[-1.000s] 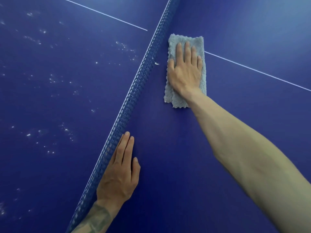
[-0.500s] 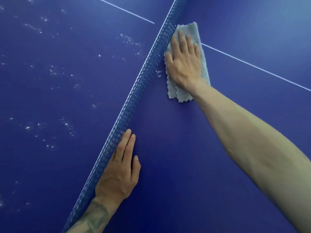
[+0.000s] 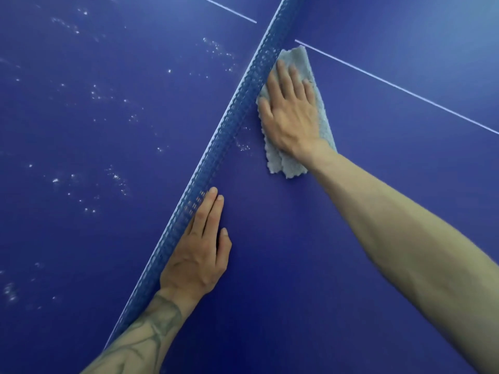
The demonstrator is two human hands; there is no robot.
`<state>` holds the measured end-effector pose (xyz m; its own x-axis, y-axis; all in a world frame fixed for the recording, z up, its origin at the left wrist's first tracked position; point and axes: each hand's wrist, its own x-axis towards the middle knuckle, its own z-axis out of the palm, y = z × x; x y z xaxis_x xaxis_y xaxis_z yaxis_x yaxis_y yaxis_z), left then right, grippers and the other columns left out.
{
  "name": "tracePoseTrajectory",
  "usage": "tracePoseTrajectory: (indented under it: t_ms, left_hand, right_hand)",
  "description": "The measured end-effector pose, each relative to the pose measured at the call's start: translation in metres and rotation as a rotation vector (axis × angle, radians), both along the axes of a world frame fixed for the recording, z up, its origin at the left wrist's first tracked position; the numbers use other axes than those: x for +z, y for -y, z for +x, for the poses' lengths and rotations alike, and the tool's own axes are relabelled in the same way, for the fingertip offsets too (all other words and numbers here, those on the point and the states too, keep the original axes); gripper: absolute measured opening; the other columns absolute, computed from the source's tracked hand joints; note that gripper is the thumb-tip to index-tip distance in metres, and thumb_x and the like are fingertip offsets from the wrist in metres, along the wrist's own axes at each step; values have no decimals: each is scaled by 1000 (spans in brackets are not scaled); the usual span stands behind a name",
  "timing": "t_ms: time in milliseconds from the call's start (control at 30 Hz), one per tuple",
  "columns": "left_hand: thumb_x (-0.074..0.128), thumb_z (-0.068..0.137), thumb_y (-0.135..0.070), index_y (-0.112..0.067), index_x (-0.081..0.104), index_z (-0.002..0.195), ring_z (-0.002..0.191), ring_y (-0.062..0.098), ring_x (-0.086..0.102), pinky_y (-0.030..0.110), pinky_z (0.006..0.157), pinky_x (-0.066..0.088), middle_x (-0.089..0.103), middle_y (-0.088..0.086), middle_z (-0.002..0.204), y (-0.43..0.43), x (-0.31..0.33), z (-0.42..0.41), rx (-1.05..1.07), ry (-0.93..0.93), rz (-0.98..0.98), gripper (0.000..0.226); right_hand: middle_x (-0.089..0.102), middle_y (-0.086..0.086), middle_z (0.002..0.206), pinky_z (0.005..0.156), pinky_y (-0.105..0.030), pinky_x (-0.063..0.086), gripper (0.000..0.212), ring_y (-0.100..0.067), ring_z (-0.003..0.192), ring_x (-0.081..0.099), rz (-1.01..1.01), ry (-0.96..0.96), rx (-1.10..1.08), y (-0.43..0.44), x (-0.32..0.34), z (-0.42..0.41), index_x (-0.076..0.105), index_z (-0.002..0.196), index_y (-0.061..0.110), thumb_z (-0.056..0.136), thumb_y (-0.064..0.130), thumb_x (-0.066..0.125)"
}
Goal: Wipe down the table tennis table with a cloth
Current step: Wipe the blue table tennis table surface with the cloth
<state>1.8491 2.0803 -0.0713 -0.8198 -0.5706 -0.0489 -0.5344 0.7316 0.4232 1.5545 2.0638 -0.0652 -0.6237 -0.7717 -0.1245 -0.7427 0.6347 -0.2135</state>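
One blue bench (image 3: 310,252) filled the whole view; none of its edges or corners showed. One blue mesh net (image 3: 232,114) crossed it on a slant from the lower left to the top of the view. One thin white line ran across the surface, seen in two pieces: a long piece (image 3: 399,89) on the near side of the net and a short piece (image 3: 226,9) on the far side.

One cloth (image 3: 286,164), pale grey-blue with a scalloped hem, lay flat on the near side. Its long edge sat against the foot of the net, and its far end stopped just short of the long white piece.

Two hands were counted, both bare. The right hand (image 3: 293,117) lay palm down on the cloth, covering its middle. Its fingers (image 3: 280,76) were straight and slightly spread, pressing flat, not curled round the fabric. The right forearm (image 3: 405,238) reached in from the lower right.

The left hand (image 3: 197,255) rested palm down on bare surface beside the net, well apart from the cloth. Its fingers (image 3: 209,209) were straight and close together, holding nothing, and part of the hand was hidden behind the mesh. One dark tattoo (image 3: 154,327) marked the left forearm.

Many white specks (image 3: 116,176) were scattered over the far side, too many to count. A small patch of specks (image 3: 243,145) lay on the near side, between the net and the cloth.
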Motion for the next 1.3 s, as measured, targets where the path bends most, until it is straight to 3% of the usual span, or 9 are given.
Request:
tracePoseTrajectory:
  t_ms: [267, 400, 500, 633, 767, 933, 1033, 1200, 1300]
  left_hand:
    - [37, 105, -22, 3, 43, 155, 153, 22, 29, 14, 127, 3, 37, 16, 166, -4, 9, 5, 15, -25, -15, 57]
    - [33, 109, -25, -1, 35, 161, 158, 17, 25, 26, 129, 18, 26, 11, 172, -19, 11, 48, 2, 3, -8, 57]
    - [39, 105, -18, 7, 36, 157, 156, 24, 24, 25, 130, 9, 26, 20, 170, -30, 5, 85, -27, 1, -65, 57]
    - [48, 101, -15, 9, 38, 154, 152, 30, 32, 37, 124, 29, 31, 20, 165, -36, -3, 112, -56, 49, -243, 58]
    - [38, 104, -26, 3, 39, 158, 151, 25, 33, 20, 129, 9, 35, 15, 167, -32, -5, 114, 50, 57, -81, 60]
    - [39, 104, -26, 2, 41, 157, 148, 19, 32, 9, 124, 2, 38, 15, 166, -32, -2, 117, 75, 10, -30, 60]
    - [38, 106, -27, 2, 40, 158, 150, 22, 32, 16, 127, 8, 37, 15, 166, -33, -1, 118, 67, -7, -14, 59]
    - [33, 112, -28, -4, 37, 160, 152, 31, 40, 51, 122, 38, 38, 15, 165, -39, -3, 152, 75, -18, -48, 53]
    - [38, 109, -19, 2, 38, 156, 148, 28, 42, 44, 123, 37, 37, 14, 163, -55, -4, 177, 38, -51, -75, 51]
  right_hand:
    - [19, -6, 176, 134, -44, 3, 61, -23, 164, 11, 4, -12, 316, -51, 2, 104, 27, 167, 16, 112, 43, 29]
    - [11, -4, 178, 132, -42, -1, 61, -22, 165, 6, 18, -10, 100, -36, 5, 73, 20, 169, 18, 114, 44, 26]
    - [9, -7, 178, 133, -46, 0, 64, -25, 165, 3, 4, 9, -1, -19, 4, 94, 20, 168, 13, 111, 40, 27]
    - [19, -8, 176, 132, -47, 5, 63, -28, 164, 10, 8, -39, 177, -45, 4, 175, 26, 168, 14, 110, 41, 27]
    - [16, -3, 177, 134, -45, 5, 61, -22, 165, 9, 5, -4, 439, -88, -1, 182, 22, 169, 21, 113, 42, 32]
    - [7, -1, 179, 133, -43, 1, 62, -21, 165, 3, -1, -28, 115, -66, -2, 149, 14, 171, 24, 113, 41, 28]
    - [11, -6, 178, 133, -45, 1, 61, -26, 165, 7, -10, -42, 73, -57, 0, 191, 21, 169, 18, 113, 41, 26]
    - [20, -5, 176, 133, -47, 10, 61, -24, 164, 11, -53, -28, 461, -122, -5, 263, 27, 168, 19, 112, 39, 37]
    - [16, -1, 177, 133, -46, 9, 61, -22, 165, 11, -2, -23, 411, -139, 2, 233, 22, 169, 23, 112, 39, 35]
